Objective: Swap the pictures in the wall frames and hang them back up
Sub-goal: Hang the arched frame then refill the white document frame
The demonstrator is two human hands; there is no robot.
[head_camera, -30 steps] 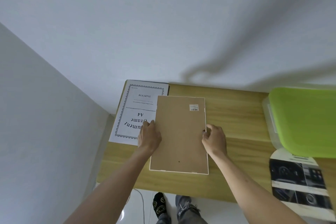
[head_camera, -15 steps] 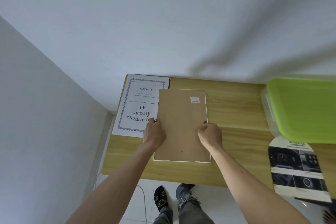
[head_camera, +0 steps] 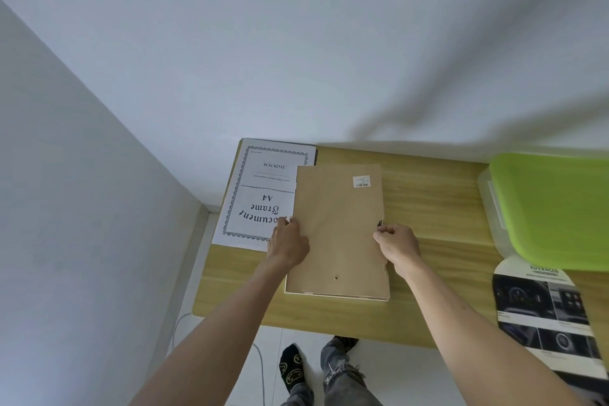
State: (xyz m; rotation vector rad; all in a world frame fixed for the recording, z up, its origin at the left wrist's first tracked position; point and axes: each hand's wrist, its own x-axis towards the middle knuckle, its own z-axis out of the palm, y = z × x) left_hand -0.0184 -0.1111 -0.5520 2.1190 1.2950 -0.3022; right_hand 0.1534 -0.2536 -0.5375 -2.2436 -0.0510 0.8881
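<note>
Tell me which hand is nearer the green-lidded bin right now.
Right. The right hand grips the frame back's right edge, on the side toward the green-lidded bin; the left hand holds the opposite edge, farther away.

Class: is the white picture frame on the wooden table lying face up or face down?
Face down. The white picture frame shows its brown backing board with a barcode sticker upward.
</note>
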